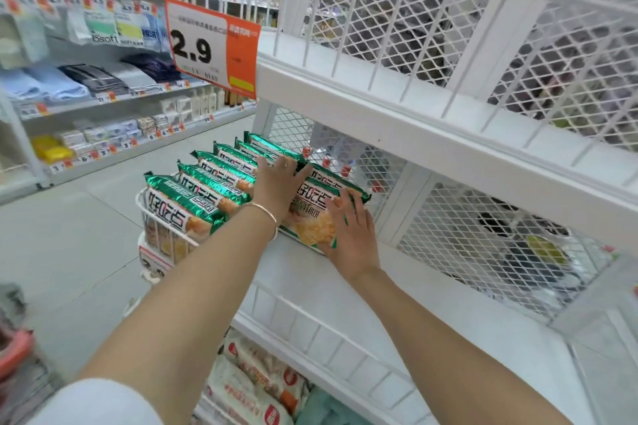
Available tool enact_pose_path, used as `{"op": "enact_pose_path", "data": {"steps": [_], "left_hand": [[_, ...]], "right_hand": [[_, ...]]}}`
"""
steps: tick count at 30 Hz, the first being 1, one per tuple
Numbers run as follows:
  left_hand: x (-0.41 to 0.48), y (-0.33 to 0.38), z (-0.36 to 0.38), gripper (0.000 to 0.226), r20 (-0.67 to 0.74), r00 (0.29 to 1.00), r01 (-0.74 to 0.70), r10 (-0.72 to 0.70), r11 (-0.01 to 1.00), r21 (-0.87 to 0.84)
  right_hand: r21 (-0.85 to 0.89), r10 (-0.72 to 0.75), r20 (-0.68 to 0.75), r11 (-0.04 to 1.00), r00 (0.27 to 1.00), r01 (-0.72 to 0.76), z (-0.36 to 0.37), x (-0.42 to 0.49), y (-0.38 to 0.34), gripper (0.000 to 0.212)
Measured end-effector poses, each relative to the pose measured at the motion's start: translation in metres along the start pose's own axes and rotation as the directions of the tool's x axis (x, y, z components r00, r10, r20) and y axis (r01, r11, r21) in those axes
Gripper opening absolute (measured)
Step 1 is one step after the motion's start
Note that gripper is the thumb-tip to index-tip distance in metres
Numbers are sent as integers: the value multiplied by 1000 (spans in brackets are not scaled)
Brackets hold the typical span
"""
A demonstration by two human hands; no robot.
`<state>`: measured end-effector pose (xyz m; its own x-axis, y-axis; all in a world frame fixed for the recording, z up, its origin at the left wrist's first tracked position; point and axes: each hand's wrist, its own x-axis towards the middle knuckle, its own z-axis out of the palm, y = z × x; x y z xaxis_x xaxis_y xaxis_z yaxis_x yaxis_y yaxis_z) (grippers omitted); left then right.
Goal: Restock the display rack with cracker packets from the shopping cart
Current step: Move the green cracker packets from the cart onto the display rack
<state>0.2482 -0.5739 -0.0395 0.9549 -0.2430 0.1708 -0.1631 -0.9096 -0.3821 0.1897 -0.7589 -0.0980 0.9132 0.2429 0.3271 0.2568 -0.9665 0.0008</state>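
**Green-foil cracker packets (pixel 207 183) pressed into line on a white rack**

Both grips are open: the left hand (pixel 278 179), a gold bangle (pixel 267 212) on its wrist, lays straight fingers on the far end of a row of packets standing on edge; the right hand (pixel 348 229) rests flat, fingers spread, on one more packet (pixel 312 212) that lies face up just beside the row and touches it; neither hand curls round anything. The packets sit at the left end of the middle shelf (pixel 431 304) of the display rack; white diamond mesh (pixel 483 235) backs the shelf, and blurred dark goods show through it. On the tier below lie white-and-orange packets (pixel 262 379). An orange-and-white price sign (pixel 212 45) reading 2.9 hangs at the corner of the shelf above; across the grey floor (pixel 69 235), store shelving (pixel 103 103) holds folded cloth and small boxes behind orange price tags.
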Motion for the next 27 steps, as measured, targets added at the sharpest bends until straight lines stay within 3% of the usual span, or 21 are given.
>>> {"op": "enact_pose_path", "data": {"steps": [3, 8, 12, 17, 22, 27], "left_hand": [[-11, -13, -10, 111, 25, 997, -68, 74, 976, -208], [-56, -51, -26, 87, 19, 1000, -5, 14, 896, -444], [-110, -110, -35, 75, 37, 999, 47, -34, 900, -433], [-188, -216, -23, 71, 86, 996, 57, -22, 904, -425], [-275, -329, 6, 67, 150, 977, 196, -151, 915, -353], [-329, -394, 38, 71, 225, 951, 283, -210, 883, -375]], "right_hand": [[23, 13, 87, 1000, 996, -15, -18, -1, -6, 85], [138, 63, 94, 988, 994, -76, -64, -15, -38, 66], [147, 137, 95, 978, 986, -150, -99, -23, -102, 56], [162, 119, 100, 978, 988, -134, -119, -27, -210, 55], [129, 7, 51, 992, 999, -14, -117, -11, -333, 56], [-61, -107, 169, 991, 980, 119, -105, -5, -377, 73]]}}
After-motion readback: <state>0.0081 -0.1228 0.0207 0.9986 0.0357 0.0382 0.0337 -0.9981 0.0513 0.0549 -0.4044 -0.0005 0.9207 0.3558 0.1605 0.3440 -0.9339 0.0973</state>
